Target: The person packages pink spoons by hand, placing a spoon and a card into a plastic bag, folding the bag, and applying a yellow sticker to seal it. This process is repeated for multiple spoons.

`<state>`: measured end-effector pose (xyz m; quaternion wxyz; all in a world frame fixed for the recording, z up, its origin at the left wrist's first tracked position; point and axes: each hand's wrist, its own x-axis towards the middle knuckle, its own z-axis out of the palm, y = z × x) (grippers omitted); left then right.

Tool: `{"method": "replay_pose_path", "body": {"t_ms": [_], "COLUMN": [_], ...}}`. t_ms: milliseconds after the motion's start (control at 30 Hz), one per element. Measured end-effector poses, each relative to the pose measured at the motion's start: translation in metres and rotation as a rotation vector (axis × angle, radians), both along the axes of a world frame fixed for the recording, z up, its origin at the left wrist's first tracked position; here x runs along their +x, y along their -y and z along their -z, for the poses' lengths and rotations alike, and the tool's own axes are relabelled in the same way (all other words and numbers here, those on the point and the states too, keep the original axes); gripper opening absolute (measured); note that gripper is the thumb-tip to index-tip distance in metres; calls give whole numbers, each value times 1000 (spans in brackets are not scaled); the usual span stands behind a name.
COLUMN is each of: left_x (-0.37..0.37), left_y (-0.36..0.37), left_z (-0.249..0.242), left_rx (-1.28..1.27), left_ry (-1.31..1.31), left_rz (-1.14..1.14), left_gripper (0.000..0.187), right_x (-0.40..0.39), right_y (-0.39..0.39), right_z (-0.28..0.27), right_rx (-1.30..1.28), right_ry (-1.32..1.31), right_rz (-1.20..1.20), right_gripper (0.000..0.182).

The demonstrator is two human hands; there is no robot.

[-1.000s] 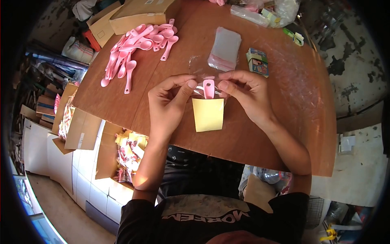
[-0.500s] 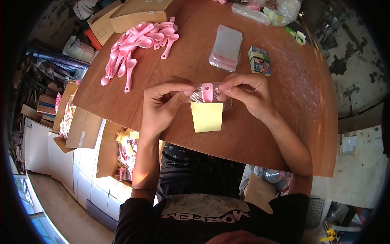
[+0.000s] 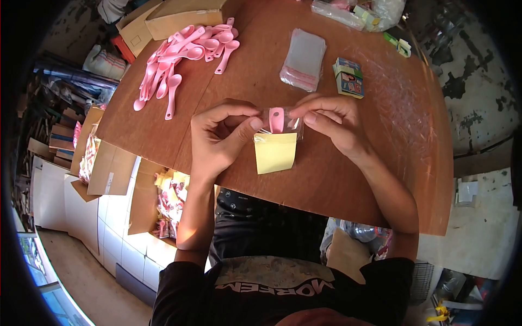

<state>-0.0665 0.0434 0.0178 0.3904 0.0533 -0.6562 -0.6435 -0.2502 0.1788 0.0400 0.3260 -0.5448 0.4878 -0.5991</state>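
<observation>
Between my hands, over the near part of the table, is a small clear plastic bag (image 3: 292,126). Inside it are a pink spoon (image 3: 277,120), its holed handle end showing, and a pale yellow card (image 3: 275,154) that hides the rest of the spoon. My left hand (image 3: 220,136) pinches the bag's upper left edge between thumb and fingers. On the opposite side, my right hand (image 3: 337,122) holds the upper right edge with thumb and forefinger close together.
A pile of pink spoons (image 3: 190,52) lies at the back left, by a cardboard box (image 3: 185,20). Farther back are stacked clear bags (image 3: 304,57) and a banded stack of printed cards (image 3: 348,79). Open boxes (image 3: 142,195) with packed items stand below the table's left edge.
The thumb and forefinger of my right hand have shifted slightly along the bag's upper edge. The bag and yellow card have tilted a little. My left hand keeps its pinch.
</observation>
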Motion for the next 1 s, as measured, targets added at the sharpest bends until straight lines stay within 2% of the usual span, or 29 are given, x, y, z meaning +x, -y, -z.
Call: {"method": "replay_pose_path", "body": {"t_ms": [100,167,233,333,400,433,567,600,633,667,733,767,800,867,900,933,967,1000], "left_x": [-1,0,1,0,-4,1,42,61,80,98,126,138,156,180,203,221,222,221], "left_y": [1,4,5,1,-13,-10,-7,-3,2,16,30,35,38,54,56,59,64,65], "left_z": [2,0,-1,-4,-11,-5,-3,-1,0,5,19,36,64,115,152,181,189,191], "left_rx": [13,-12,-37,-6,168,43,108,150,-1,-215,-332,-349,-141,-329,-508,-688,-531,-526], "left_ry": [75,84,93,76,-17,111,216,194,239,358,603,683,915,1387,1394,1389,1661,1666], "left_rz": [-19,-22,-25,-8,15,29,95,182,208,311,495,463,320,46,-53,-155,-45,4], "left_gripper": [16,17,18,28,40,47,37,37,35,32,30,30,32,45,54,63,77,73], "right_x": [4,5,6,9,11,9,5,2,-3,-9,-31,-42,-56,-75,-81,-86,-91,-95], "right_y": [1,-1,3,4,4,4,-3,-4,0,2,9,13,18,33,41,49,56,63], "right_z": [3,1,7,8,8,8,-3,-4,-7,-6,-4,-5,-2,-3,-3,-4,-5,-4], "right_rx": [-40,53,14,-54,-88,-73,69,138,147,157,171,163,161,135,133,165,196,192], "right_ry": [28,-93,-94,-89,-86,-73,-7,15,-10,-109,-275,-395,-451,-674,-672,-796,-922,-925], "right_rz": [-15,20,23,33,34,10,-36,-14,37,146,264,311,356,483,485,516,548,552], "right_gripper": [16,24,26,27,27,28,26,24,22,21,18,16,17,16,16,16,17,17]}}
